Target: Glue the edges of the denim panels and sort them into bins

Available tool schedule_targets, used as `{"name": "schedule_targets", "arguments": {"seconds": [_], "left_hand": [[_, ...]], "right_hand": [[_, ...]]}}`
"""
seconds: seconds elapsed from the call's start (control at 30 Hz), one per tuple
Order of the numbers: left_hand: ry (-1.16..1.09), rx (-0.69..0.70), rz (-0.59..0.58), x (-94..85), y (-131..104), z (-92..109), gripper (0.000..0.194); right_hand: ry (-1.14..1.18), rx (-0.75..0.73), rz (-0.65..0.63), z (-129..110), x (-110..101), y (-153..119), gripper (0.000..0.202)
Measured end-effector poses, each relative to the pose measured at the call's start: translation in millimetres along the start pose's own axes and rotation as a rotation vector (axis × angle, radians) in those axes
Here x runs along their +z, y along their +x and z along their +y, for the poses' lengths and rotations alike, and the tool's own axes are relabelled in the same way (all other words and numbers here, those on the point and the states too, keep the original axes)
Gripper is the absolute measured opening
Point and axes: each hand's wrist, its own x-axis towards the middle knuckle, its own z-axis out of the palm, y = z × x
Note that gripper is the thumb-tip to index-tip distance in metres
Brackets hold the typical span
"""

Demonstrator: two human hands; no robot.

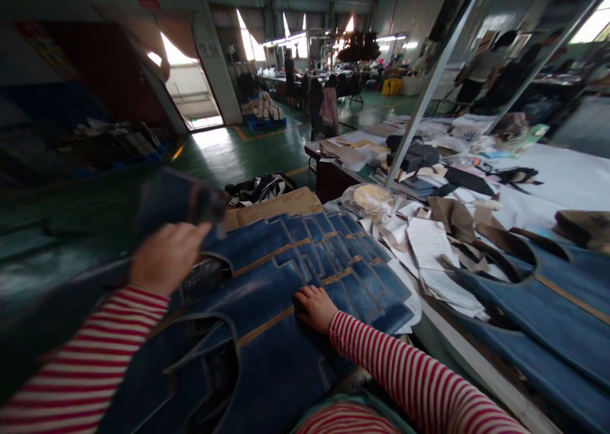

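My left hand (166,256) is raised at the left, closed on a dark blue leather-like piece (164,199) that is smeared by motion. Low in the middle, my right hand (315,307) rests with curled fingers on a blue panel (267,342), at the end of its tan strip (264,327); its thumb is hidden. Overlapping blue panels (333,243) lie fanned out in steps beyond it, each crossed by a tan strip. Toward me, the panels have curved cut-outs with grey edges.
More blue panels (562,300) lie on the table at the right. Paper sheets (429,243), fabric scraps and a plastic-wrapped yellow roll (374,197) crowd its near side. A slanted metal post (429,91) rises there. Behind the fanned panels is a cardboard box (274,208). People stand farther back.
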Motion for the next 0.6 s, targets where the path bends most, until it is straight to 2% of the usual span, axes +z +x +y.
{"name": "schedule_targets", "arguments": {"seconds": [0.07, 0.13, 0.2, 0.23, 0.3, 0.37, 0.47, 0.6], "left_hand": [[0.087, 0.096, -0.123, 40.1, 0.7, 34.3, 0.038], [0.1, 0.168, -0.221, 87.8, -10.9, 68.1, 0.043], [0.089, 0.187, -0.272, 127.5, -27.9, 89.8, 0.044], [0.084, 0.187, -0.288, 141.2, -35.9, 94.7, 0.045], [0.071, 0.184, -0.309, 156.3, -47.8, 94.6, 0.047], [0.054, 0.189, -0.326, 160.1, -53.4, 87.3, 0.048], [0.024, 0.191, -0.349, 161.7, -52.8, 76.8, 0.047], [-0.026, 0.146, -0.354, 170.1, -44.6, 72.6, 0.049]], "right_hand": [[-0.005, 0.005, 0.003, 0.3, 0.4, 0.2, 0.042], [-0.009, 0.006, -0.001, 0.4, 0.8, 0.5, 0.043], [-0.009, 0.0, -0.004, 0.4, 1.0, 0.8, 0.044], [-0.008, -0.003, -0.004, 0.3, 1.1, 1.0, 0.044], [-0.005, -0.001, -0.005, 0.2, 1.3, 1.6, 0.044], [-0.002, 0.008, -0.009, 0.1, 2.0, 2.1, 0.044], [-0.007, 0.02, -0.014, 0.7, 3.7, 3.0, 0.044], [-0.029, 0.012, -0.02, 1.4, 2.5, 5.7, 0.044]]}}
